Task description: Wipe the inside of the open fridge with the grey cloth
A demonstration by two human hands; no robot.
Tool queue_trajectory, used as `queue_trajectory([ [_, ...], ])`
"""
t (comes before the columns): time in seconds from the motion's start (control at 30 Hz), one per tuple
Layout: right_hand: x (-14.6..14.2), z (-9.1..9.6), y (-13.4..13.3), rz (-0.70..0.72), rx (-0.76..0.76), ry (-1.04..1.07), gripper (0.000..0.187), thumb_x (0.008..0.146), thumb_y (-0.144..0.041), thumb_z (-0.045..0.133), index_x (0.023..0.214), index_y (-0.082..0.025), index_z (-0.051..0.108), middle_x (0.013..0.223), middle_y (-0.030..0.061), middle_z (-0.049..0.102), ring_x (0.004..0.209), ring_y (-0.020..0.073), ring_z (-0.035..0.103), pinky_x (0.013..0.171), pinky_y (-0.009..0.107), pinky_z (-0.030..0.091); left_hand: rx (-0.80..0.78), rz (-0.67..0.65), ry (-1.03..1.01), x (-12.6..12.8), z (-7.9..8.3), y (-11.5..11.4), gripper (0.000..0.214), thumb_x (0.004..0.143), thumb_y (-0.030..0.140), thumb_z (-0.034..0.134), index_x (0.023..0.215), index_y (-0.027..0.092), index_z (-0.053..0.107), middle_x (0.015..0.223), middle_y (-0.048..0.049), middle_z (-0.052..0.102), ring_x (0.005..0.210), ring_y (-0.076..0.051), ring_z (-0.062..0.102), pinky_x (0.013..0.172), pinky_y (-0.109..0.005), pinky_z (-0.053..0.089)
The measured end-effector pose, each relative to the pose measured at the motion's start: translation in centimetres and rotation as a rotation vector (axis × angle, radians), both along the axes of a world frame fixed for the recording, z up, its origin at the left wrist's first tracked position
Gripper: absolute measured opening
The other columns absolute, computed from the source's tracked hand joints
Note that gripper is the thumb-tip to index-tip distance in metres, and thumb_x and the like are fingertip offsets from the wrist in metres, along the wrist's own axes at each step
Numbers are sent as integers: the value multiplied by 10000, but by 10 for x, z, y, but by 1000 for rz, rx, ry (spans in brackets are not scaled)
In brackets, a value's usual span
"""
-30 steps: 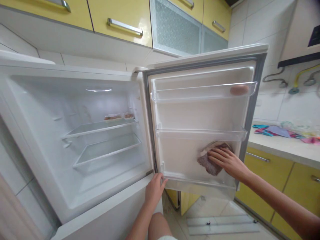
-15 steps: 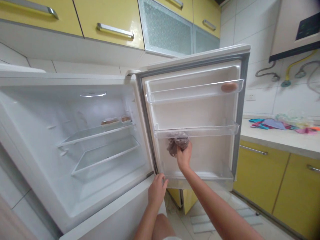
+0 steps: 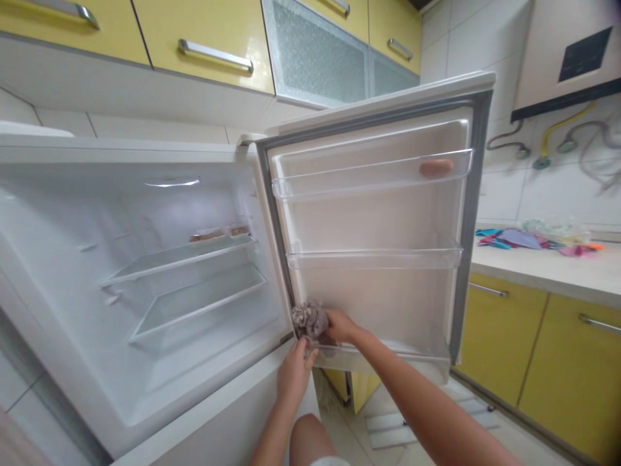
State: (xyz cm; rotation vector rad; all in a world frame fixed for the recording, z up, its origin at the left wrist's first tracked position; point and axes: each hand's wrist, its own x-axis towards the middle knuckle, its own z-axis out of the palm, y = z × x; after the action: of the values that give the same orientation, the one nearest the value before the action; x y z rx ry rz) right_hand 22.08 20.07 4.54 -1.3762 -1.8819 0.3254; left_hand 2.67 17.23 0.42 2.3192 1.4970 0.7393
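My right hand (image 3: 340, 325) is closed on a crumpled grey-brown rag (image 3: 313, 318). The rag sits at the lower hinge-side corner of the open fridge door (image 3: 378, 298), just above the clear bottom door bin (image 3: 388, 366). Right below the rag, my left hand (image 3: 295, 364) has its fingers hooked over the corner of that bin. Higher on the door are a clear middle bin (image 3: 373, 260) and a top bin (image 3: 349, 181); an egg-like brownish object (image 3: 436, 168) lies in the top one.
Left of the door, the fridge interior (image 3: 194, 369) has glass shelves (image 3: 198, 301) and small food packs (image 3: 207, 235). Colourful cloths (image 3: 519, 239) lie on the counter (image 3: 543, 266) at right. Yellow cabinets (image 3: 504, 330) stand below; white slatted pieces (image 3: 388, 432) lie on the floor.
My right hand has moved the rag down and left, from under the middle bin to the bottom hinge-side corner. My left hand stays at the bin corner. The view has shifted slightly.
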Motion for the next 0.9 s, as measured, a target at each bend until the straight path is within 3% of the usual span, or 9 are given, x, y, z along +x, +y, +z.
queue_trajectory([
  [0.13,12,-12,-11,70,-108,-247,495,678,-146,644,1163,-217,714,1243,65,743,1111,254,687,940,331,517,-2,-6,12,-5,3,-3,198,958,318,453,1076,238,590,1164,-65,706,1003,-197,677,812,-292,442],
  [0.27,27,-6,-23,49,-212,-504,391,625,-126,696,1000,-211,769,1074,97,792,983,297,729,865,362,539,-2,10,35,-8,5,-5,214,972,365,453,1078,241,591,1148,-54,716,994,-194,679,781,-283,420],
  [0.43,65,-3,-64,-54,-245,-711,256,736,-126,653,950,-179,784,1008,150,793,944,294,743,830,363,533,-13,30,49,-9,7,-7,209,977,382,456,1064,245,586,1127,-41,721,945,-185,686,741,-279,398],
  [0.57,105,-1,-101,-176,-263,-820,184,714,-42,662,780,-168,779,860,147,790,835,286,748,760,355,517,3,4,48,-10,9,-6,183,973,382,461,1033,254,577,1092,-25,717,975,-191,684,754,-275,401],
  [0.67,125,1,-122,-269,-231,-874,219,757,-8,625,755,-175,767,857,136,783,862,271,733,796,368,485,14,-3,41,-8,8,-4,167,971,373,461,1019,255,569,1093,-26,712,979,-187,680,755,-270,403],
  [0.77,127,9,-133,-332,-167,-902,250,830,-27,565,824,-173,767,947,157,770,949,278,700,838,394,446,13,12,47,-7,5,-3,177,978,380,448,1025,257,567,1111,-32,710,963,-182,679,725,-267,396],
  [0.9,124,43,-142,-447,-6,-958,249,854,-45,531,896,-161,746,963,179,736,972,300,641,824,416,400,-4,8,44,-5,4,-4,186,982,381,442,1037,254,567,1133,-33,711,964,-174,676,720,-266,398],
])
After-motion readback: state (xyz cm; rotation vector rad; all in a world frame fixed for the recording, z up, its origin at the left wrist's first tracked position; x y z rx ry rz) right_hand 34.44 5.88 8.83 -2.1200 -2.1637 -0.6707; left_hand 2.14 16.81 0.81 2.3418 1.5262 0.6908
